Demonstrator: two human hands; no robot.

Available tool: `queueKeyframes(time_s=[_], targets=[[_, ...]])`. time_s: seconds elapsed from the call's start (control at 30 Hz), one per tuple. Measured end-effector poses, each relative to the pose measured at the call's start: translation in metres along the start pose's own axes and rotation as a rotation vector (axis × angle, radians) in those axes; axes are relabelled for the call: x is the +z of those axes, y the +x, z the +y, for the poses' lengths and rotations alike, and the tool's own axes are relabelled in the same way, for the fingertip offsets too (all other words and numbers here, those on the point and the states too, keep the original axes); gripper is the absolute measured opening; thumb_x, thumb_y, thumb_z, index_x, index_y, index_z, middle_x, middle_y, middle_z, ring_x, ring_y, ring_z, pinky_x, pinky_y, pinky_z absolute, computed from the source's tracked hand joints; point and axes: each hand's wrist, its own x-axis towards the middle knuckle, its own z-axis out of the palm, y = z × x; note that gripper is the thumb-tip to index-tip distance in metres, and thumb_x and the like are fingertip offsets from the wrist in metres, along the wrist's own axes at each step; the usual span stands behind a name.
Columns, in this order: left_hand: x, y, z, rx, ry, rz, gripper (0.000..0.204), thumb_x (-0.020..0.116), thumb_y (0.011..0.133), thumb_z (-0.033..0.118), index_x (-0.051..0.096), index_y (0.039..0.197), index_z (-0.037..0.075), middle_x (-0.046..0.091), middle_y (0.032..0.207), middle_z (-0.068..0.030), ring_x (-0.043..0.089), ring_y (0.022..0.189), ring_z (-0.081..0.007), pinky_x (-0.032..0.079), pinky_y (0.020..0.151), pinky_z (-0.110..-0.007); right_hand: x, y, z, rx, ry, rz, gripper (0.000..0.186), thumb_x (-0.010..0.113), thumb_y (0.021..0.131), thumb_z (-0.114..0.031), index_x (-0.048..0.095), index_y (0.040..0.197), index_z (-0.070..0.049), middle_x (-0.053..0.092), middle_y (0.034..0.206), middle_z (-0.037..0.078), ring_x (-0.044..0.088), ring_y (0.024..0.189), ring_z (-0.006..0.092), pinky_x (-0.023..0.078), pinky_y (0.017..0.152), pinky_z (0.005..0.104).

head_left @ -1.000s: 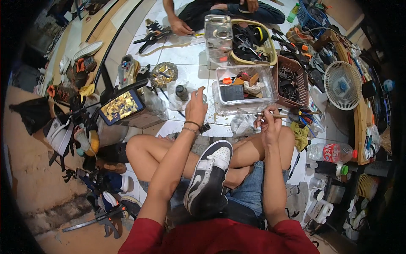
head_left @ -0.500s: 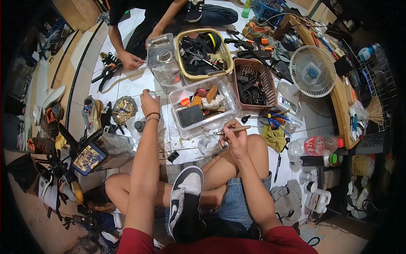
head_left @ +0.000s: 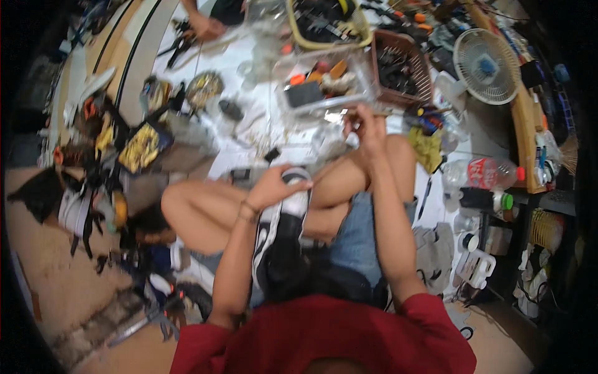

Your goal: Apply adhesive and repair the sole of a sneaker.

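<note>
A black-and-white sneaker (head_left: pixel 295 206) stands toe-away in my lap, between my bent legs. My left hand (head_left: pixel 274 189) is closed over its toe, fingers wrapped round the front. Off to the right, above my knee, my right hand (head_left: pixel 369 134) is closed on a thin brush (head_left: pixel 380 114). Its handle sticks out past my fingers, while its tip is too blurred to make out. Close under those fingers lies crumpled clear plastic (head_left: pixel 328 138). A dark-capped jar (head_left: pixel 231 110) sits on the floor ahead to the left.
Ahead are a clear bin (head_left: pixel 293 114) of odds and ends, a brown basket (head_left: pixel 430 84) and a yellow basket (head_left: pixel 311 45). A fan (head_left: pixel 487 65), a plastic bottle (head_left: pixel 476 173) and a yellow cloth (head_left: pixel 425 148) lie right. Another person's hand (head_left: pixel 207 28) shows at the far left.
My left hand has come back from the small jar on the floor to the sneaker's toe and taken hold. The right hand still holds the brush. The view has tilted down toward me.
</note>
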Motion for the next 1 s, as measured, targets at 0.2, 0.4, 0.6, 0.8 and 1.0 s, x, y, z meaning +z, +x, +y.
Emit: queueKeyframes(time_s=[0.2,0.4,0.6,0.8,1.0], targets=[[-0.032,-0.035,0.009,-0.048,-0.294,0.139,0.036,0.08,0.076,0.021,0.065,0.099,-0.002,0.067,0.088,-0.0043,0.061,0.082,-0.0099,0.05,0.074,-0.026,0.026,-0.026,-0.003,0.033,0.124,-0.187,0.042,0.044,0.1,-0.035,0.056,0.116,0.002,0.066,0.096,0.02,0.06,0.066,0.0165,0.054,0.059,0.0323],[-0.062,-0.065,0.047,0.164,-0.645,0.551,0.033,0.075,0.081,0.009,0.061,0.109,-0.002,0.066,0.096,-0.0049,0.061,0.086,-0.0094,0.05,0.078,-0.024,0.054,-0.062,-0.02,0.01,0.18,-0.213,0.038,0.045,0.101,-0.031,0.054,0.118,0.001,0.063,0.102,0.02,0.062,0.078,0.0185,0.058,0.067,0.0368],[-0.029,-0.054,0.034,0.114,-0.869,0.652,0.033,0.07,0.085,0.006,0.058,0.113,-0.004,0.067,0.097,-0.0078,0.062,0.088,-0.011,0.051,0.079,-0.024,0.081,-0.065,-0.003,0.137,0.064,-0.239,0.029,0.052,0.098,-0.023,0.053,0.117,0.0,0.062,0.104,0.016,0.062,0.089,0.0168,0.062,0.072,0.0405],[0.0,-0.03,-0.011,0.001,-0.967,0.61,0.028,0.065,0.088,0.003,0.056,0.113,-0.006,0.066,0.098,-0.0066,0.061,0.087,-0.0109,0.05,0.079,-0.024,0.089,-0.065,0.029,0.228,-0.21,-0.142,0.028,0.051,0.099,-0.027,0.056,0.115,-0.006,0.066,0.1,0.009,0.063,0.084,0.0097,0.048,0.052,0.0193],[-0.012,-0.019,-0.017,-0.018,-1.252,0.423,0.038,0.053,0.092,0.004,0.05,0.128,-0.007,0.063,0.11,-0.0111,0.059,0.098,-0.0127,0.046,0.088,-0.024,0.086,-0.047,0.037,0.246,-0.24,-0.088,0.026,0.05,0.099,-0.025,0.057,0.113,-0.005,0.066,0.096,0.009,0.062,0.08,0.0108,0.05,0.052,0.0204]])
